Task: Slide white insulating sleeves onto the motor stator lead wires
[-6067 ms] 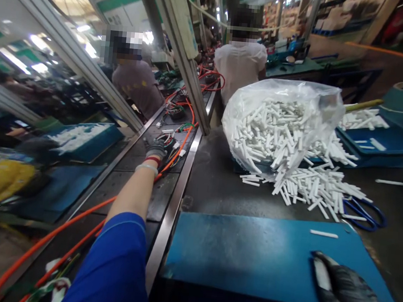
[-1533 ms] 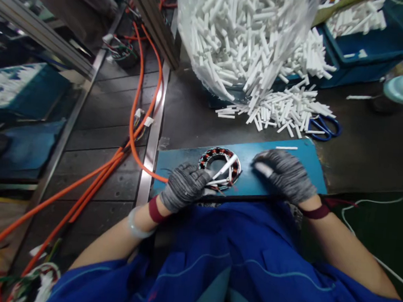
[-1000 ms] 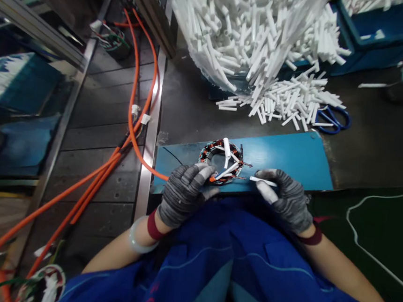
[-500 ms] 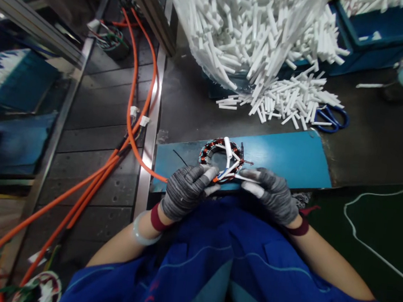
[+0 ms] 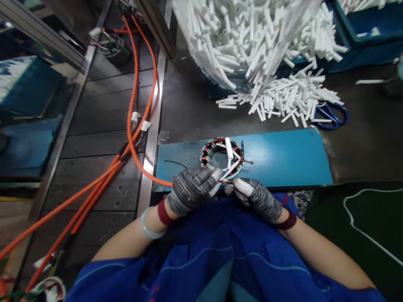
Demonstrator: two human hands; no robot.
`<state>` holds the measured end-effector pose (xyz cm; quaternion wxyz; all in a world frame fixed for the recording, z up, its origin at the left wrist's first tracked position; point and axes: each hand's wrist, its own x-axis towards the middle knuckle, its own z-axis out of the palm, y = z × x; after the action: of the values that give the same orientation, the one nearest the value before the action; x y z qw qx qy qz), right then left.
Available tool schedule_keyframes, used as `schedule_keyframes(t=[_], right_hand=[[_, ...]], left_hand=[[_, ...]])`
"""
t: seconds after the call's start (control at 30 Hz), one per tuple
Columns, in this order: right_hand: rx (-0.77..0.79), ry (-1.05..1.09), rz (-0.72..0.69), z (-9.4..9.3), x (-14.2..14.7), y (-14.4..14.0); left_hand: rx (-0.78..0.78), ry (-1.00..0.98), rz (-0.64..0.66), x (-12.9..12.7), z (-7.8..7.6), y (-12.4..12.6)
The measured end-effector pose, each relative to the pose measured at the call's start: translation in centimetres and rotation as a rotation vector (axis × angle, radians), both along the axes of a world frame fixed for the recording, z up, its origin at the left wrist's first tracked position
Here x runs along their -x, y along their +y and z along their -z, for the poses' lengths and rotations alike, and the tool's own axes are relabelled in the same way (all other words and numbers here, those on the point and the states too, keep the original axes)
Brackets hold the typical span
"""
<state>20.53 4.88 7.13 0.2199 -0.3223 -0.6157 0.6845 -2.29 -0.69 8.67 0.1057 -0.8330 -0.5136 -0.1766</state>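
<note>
A ring-shaped motor stator (image 5: 206, 152) with dark, orange and pale blue windings lies on a blue board. White sleeves (image 5: 229, 148) and thin leads cross its opening. My left hand (image 5: 193, 188), in a grey glove with white fingertips, is closed on leads at the stator's near edge. Opposite it, my right hand (image 5: 259, 198), gloved alike, pinches the ends of these leads between thumb and fingers. The fingertips partly cover the lead ends. A dark twisted lead (image 5: 243, 150) stands out at the stator's right side.
The blue board (image 5: 286, 153) lies along the bench edge. Beyond it are a loose pile of white sleeves (image 5: 287, 97), a clear bag full of them (image 5: 233, 31) and blue-handled scissors (image 5: 331, 116). Orange cables (image 5: 133, 93) run along the left. A blue bin (image 5: 383, 49) stands at back right.
My right hand has moved left and slightly down, closer to my left hand; the white sleeve at its fingertips no longer shows. My left hand stays at the stator's near edge.
</note>
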Motion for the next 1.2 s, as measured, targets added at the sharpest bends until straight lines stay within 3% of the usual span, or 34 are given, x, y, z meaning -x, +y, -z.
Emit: schedule_keyframes(t=[0.07,0.17,0.2,0.27,0.37,0.43,0.47,0.53,0.7,0.8,0.9,0.97,1.07,1.13,1.2], right_hand=[[-0.121,-0.036,0.034,0.1,-0.3,-0.4],[-0.394,-0.137,0.215,-0.1,-1.1,-0.6],[-0.414,-0.159,0.258,-0.3,-1.2,-0.5],[-0.262,-0.132,0.200,-0.5,-0.9,-0.4],[0.202,-0.028,-0.019,-0.9,0.5,-0.3],[0.335,-0.005,-0.076,-1.0,1.2,-0.2],[0.285,-0.026,-0.079,-1.1,1.2,-0.2],[0.038,-0.115,-0.029,-1.3,0.6,0.3],[-0.532,-0.305,0.290,-1.7,-1.8,3.2],[-0.909,-0.377,0.178,-2.0,-1.7,4.7],[-1.119,-0.459,0.000,-2.2,-1.5,5.8],[-1.163,-0.408,-0.131,-2.3,-1.9,6.6],[-1.020,-0.226,-0.306,-2.7,-2.9,8.0],[-0.864,-0.168,-0.319,-2.8,-3.9,9.0],[-0.729,-0.185,-0.212,-2.8,-5.4,10.2]], left_hand=[[-0.016,0.025,0.005,-0.1,-0.2,0.0],[-0.001,0.045,0.002,-0.3,-0.2,0.0],[0.016,0.050,-0.006,-0.3,-0.1,0.0],[0.055,0.069,-0.037,-0.3,0.1,-0.1],[0.088,0.088,-0.064,-0.1,0.2,-0.3],[0.091,0.088,-0.042,-0.1,-0.2,-0.5],[0.086,0.093,-0.031,-0.3,-0.5,-0.7],[0.064,0.112,-0.052,-0.8,-1.1,-1.1],[-0.065,-0.023,-0.192,-2.4,-1.3,-2.0],[-0.083,-0.051,-0.153,-2.1,-1.1,-1.9],[0.075,-0.085,-0.090,-0.2,-2.1,-0.5],[0.253,-0.144,-0.013,1.3,-3.1,0.9],[0.451,-0.153,0.096,2.1,-4.3,2.8],[0.467,-0.065,0.099,1.3,-4.3,3.2],[0.406,0.062,0.040,-0.1,-3.8,2.9]])
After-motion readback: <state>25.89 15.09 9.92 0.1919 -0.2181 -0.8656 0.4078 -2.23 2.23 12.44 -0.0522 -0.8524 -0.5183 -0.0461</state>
